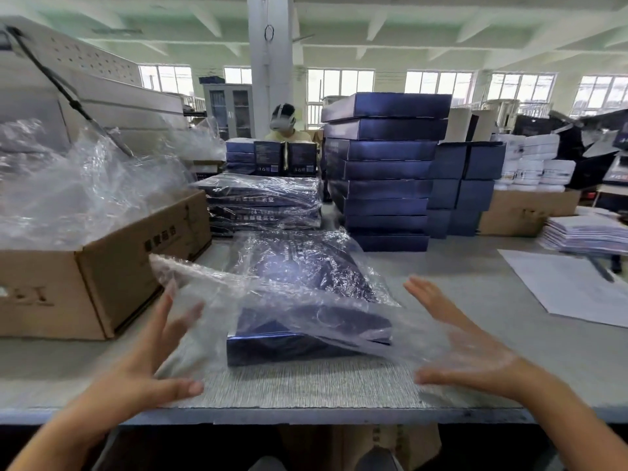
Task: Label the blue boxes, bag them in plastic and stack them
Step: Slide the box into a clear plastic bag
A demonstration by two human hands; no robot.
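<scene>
A blue box (306,348) lies flat on the grey surface (475,277) near its front edge. Its far part sits inside a clear plastic bag (299,266), and its near end pokes out bare. The bag's loose mouth billows up and outward over the box toward both sides. The left grip (153,362) is released, fingers spread and straight, just left of the box, with its fingertips at the bag's rumpled left edge. The right grip (475,355) is released too, palm turned inward and fingers splayed. A veil of film lies across the palm, though it is hard to tell whether the skin touches it. Behind the box stands a low stack of bagged boxes (265,202), and to its right a tall stack of bare blue boxes (387,171). On the left a cardboard carton (102,283) holds a heap of loose plastic (68,192). White paper sheets (571,287) lie on the right, with a pile of booklets (584,232) beyond them. Farther back sits another person (283,124) wearing a headset.
</scene>
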